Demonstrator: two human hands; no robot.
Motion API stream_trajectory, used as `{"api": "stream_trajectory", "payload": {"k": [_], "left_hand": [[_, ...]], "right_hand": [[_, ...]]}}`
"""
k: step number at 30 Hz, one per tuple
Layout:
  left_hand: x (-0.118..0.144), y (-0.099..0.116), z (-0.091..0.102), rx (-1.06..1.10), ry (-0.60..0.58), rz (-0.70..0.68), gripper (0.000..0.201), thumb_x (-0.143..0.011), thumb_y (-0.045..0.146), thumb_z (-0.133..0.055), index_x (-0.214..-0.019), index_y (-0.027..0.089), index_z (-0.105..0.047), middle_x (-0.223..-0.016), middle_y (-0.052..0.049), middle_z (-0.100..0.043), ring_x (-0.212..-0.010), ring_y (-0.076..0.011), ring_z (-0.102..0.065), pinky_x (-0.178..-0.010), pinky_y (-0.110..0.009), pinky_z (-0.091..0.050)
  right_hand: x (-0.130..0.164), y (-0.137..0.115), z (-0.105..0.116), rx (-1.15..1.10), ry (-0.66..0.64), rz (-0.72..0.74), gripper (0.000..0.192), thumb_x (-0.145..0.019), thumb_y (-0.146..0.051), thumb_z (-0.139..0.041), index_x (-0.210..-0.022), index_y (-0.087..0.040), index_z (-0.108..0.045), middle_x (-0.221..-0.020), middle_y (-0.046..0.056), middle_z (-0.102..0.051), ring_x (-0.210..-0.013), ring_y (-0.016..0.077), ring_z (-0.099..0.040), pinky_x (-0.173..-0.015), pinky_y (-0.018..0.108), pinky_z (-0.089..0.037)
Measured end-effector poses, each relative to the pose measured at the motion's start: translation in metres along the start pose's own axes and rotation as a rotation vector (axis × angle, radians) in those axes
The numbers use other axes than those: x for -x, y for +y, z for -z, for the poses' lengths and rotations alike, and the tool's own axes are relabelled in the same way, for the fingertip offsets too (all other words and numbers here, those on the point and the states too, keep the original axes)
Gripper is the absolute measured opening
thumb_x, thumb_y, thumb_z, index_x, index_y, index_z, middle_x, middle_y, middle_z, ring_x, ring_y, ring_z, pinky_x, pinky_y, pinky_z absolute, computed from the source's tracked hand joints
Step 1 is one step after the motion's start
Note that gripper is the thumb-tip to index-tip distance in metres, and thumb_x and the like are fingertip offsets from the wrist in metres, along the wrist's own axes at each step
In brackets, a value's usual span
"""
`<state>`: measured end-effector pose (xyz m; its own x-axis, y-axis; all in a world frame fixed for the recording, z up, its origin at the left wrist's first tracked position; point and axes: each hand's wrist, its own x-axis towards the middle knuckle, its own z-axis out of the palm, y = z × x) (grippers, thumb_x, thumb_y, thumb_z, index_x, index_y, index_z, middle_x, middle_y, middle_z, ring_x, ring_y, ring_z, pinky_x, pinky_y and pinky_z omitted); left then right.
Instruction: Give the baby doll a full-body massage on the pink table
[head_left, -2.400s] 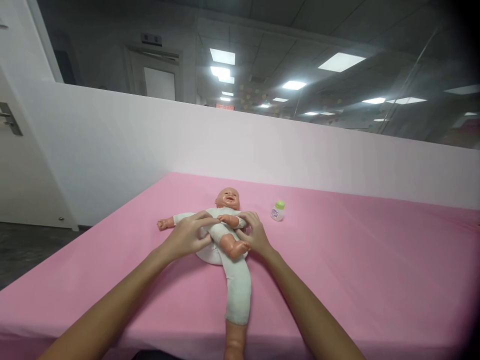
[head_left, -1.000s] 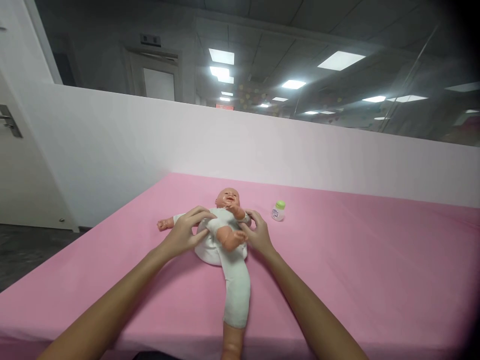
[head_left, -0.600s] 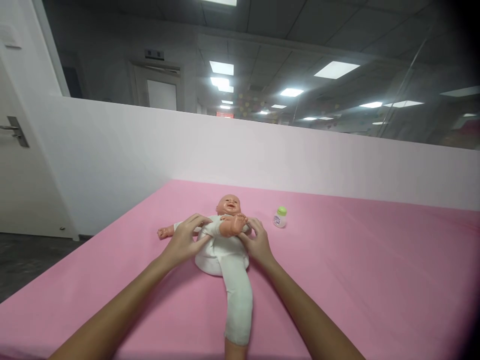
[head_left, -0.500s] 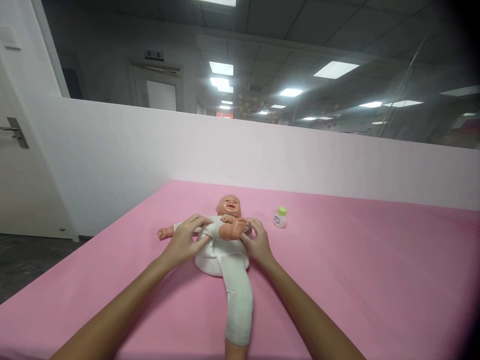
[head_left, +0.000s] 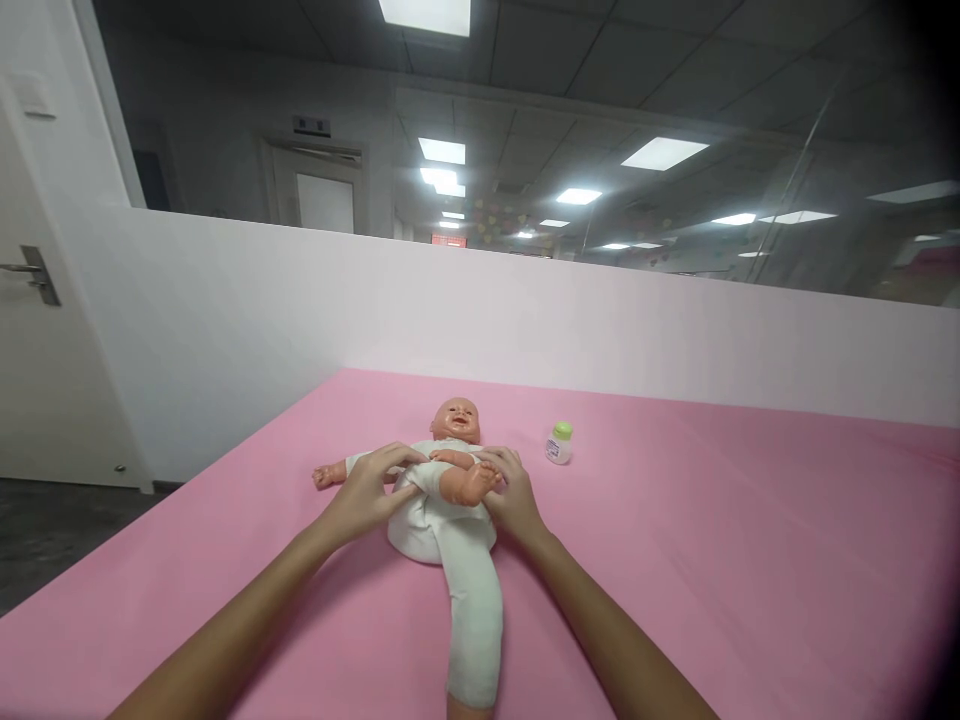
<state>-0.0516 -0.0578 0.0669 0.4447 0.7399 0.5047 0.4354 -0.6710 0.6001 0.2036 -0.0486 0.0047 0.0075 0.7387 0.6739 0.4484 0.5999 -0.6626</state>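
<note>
A baby doll (head_left: 450, 470) in a white bodysuit lies on its back on the pink table (head_left: 712, 560), head away from me. One leg in a long white trouser leg (head_left: 472, 610) stretches toward me; the other bare leg (head_left: 466, 485) is bent up over the body. My left hand (head_left: 366, 492) grips the white cloth at the doll's left hip. My right hand (head_left: 514, 492) holds the cloth at the other hip, beside the bare foot.
A small bottle with a green cap (head_left: 559, 443) stands right of the doll's head. A white partition wall (head_left: 600, 330) runs along the far table edge, with glass above it. A door with a handle (head_left: 30, 275) is at the left.
The doll's bare leg swung up toward its face and has come back down a little. Both hands stayed at the hips. My view tilted up slightly.
</note>
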Motion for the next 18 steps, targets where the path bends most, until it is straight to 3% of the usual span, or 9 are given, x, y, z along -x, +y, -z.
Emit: {"api": "stream_trajectory", "payload": {"k": [3, 9, 11, 16, 18], "left_hand": [[0.0, 0.0, 0.002, -0.003, -0.024, -0.036, 0.022, -0.088, 0.025, -0.061, -0.108, 0.024, -0.069, -0.111, -0.005, -0.069, -0.103, -0.022, -0.064, -0.082, -0.03, -0.055], [0.003, 0.005, 0.015, -0.019, -0.241, -0.138, 0.021, -0.089, 0.022, -0.06, -0.105, 0.027, -0.072, -0.117, -0.004, -0.066, -0.108, -0.0212, -0.061, -0.096, -0.032, -0.049], [0.003, 0.004, 0.014, -0.011, -0.217, -0.114, 0.021, -0.09, 0.022, -0.059, -0.107, 0.027, -0.071, -0.117, -0.004, -0.066, -0.107, -0.0211, -0.061, -0.094, -0.032, -0.05], [0.002, -0.001, 0.001, 0.03, -0.023, -0.008, 0.022, -0.089, 0.025, -0.059, -0.109, 0.024, -0.066, -0.112, -0.006, -0.067, -0.105, -0.0225, -0.062, -0.085, -0.032, -0.055], [0.001, -0.002, -0.001, 0.03, -0.007, -0.001, 0.023, -0.088, 0.024, -0.059, -0.11, 0.024, -0.065, -0.112, -0.006, -0.067, -0.105, -0.0224, -0.062, -0.084, -0.031, -0.055]], "right_hand": [[0.0, 0.0, 0.0, -0.021, 0.015, -0.049, 0.024, -0.082, -0.026, -0.071, -0.106, -0.029, -0.073, -0.101, 0.004, -0.069, -0.099, 0.0258, -0.06, -0.083, 0.037, -0.05], [-0.003, 0.006, 0.0, -0.124, 0.153, -0.149, 0.021, -0.087, -0.037, -0.067, -0.104, -0.024, -0.069, -0.103, 0.005, -0.07, -0.1, 0.0251, -0.062, -0.089, 0.039, -0.05], [-0.003, 0.006, 0.0, -0.108, 0.139, -0.122, 0.022, -0.087, -0.035, -0.067, -0.106, -0.024, -0.069, -0.105, 0.005, -0.07, -0.101, 0.0253, -0.062, -0.091, 0.04, -0.049], [-0.001, 0.001, -0.001, 0.002, -0.002, 0.034, 0.022, -0.083, -0.026, -0.069, -0.105, -0.029, -0.073, -0.104, 0.005, -0.069, -0.105, 0.0266, -0.058, -0.09, 0.04, -0.049], [0.0, -0.001, -0.002, 0.028, -0.012, 0.038, 0.02, -0.084, -0.027, -0.069, -0.103, -0.029, -0.073, -0.101, 0.005, -0.07, -0.102, 0.0266, -0.059, -0.088, 0.04, -0.049]]}}
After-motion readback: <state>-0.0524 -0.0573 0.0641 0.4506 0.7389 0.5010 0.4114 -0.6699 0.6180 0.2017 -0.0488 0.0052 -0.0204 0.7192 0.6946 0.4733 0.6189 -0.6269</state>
